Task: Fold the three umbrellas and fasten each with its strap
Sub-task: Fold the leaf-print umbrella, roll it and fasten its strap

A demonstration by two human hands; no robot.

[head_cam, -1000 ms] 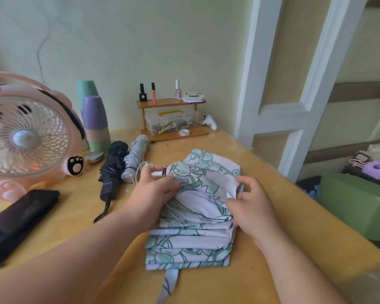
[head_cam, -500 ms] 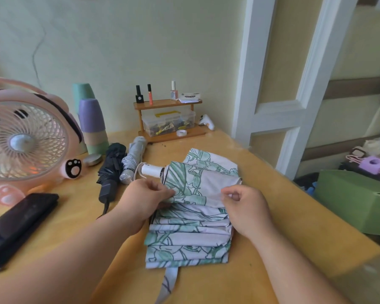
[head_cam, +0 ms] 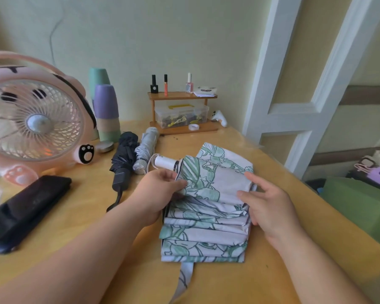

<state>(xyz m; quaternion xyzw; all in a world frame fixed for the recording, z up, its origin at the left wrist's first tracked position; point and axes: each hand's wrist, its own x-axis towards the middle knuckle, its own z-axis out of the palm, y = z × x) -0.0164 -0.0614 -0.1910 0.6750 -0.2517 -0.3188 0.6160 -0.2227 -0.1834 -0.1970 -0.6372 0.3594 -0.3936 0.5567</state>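
Observation:
A white umbrella with green leaf print lies on the yellow table, its canopy pleated into flat stacked folds, white handle pointing away from me. Its strap trails off the near edge of the folds. My left hand pinches the left edge of the top fold. My right hand rests on the right side of the folds with fingers spread and fairly straight. A black umbrella and a silver-grey umbrella lie rolled, side by side, left of the handle.
A pink fan stands at the left, with a black case in front of it. Stacked cups and a small wooden shelf with bottles and a clear box stand by the wall. A green box sits off the table's right edge.
Both hands drew a fold of the canopy toward me and laid it on the stack, uncovering the white handle. My right hand has let go of the fabric and opened its fingers.

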